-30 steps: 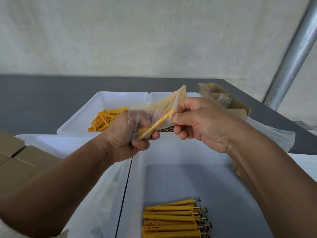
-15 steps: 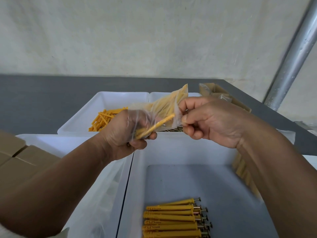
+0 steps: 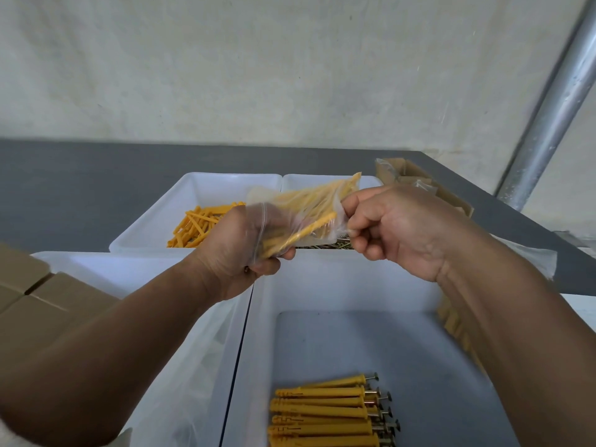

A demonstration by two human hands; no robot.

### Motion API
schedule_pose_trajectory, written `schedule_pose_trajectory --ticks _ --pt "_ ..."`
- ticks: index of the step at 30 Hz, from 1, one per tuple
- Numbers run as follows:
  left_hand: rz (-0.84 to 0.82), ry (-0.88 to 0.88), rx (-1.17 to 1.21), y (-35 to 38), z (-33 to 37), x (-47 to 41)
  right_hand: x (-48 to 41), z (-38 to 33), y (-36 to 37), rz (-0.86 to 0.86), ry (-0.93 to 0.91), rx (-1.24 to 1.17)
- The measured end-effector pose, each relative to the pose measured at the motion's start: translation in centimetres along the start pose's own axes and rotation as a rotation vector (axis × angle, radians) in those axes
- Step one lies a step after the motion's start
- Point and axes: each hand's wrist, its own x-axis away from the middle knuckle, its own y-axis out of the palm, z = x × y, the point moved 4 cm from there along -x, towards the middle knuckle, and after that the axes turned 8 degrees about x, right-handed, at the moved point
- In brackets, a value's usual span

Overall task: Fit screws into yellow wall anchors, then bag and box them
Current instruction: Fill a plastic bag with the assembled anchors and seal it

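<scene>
Bagging step: left hand (image 3: 238, 250) grips clear bag (image 3: 300, 204) of anchors (image 3: 306, 230), right hand (image 3: 396, 227) fingers (image 3: 358, 224) pinch its other end. Next, prob.: seal it, then into cardboard box (image 3: 419, 171) at desk's far-right corner.

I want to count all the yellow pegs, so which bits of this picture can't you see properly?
All in the head view:
Anchors in the clear bag: crinkled plastic, the left hand and the right hand hide their number.
Screws in the far bin: mostly behind the bag and right hand.
Fitted anchors in the near bin: pile cut off by the bottom edge.
Yellow shapes by the right forearm: blurred, partly covered.
</scene>
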Motion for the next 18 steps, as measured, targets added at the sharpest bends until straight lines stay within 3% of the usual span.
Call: schedule_pose_trajectory --ticks 5,11,18 --pt "0.115 0.038 -0.056 -0.59 -0.09 -0.12 -0.05 0.2 0.43 0.024 0.019 -0.01" --pt "0.082 0.096 0.003 0.05 -0.16 -0.18 -0.24 0.56 0.12 0.025 0.074 0.16" --pt "0.106 0.135 -0.047 0.18 0.05 -0.32 -0.34 0.56 1.0 -0.002 0.105 -0.08"
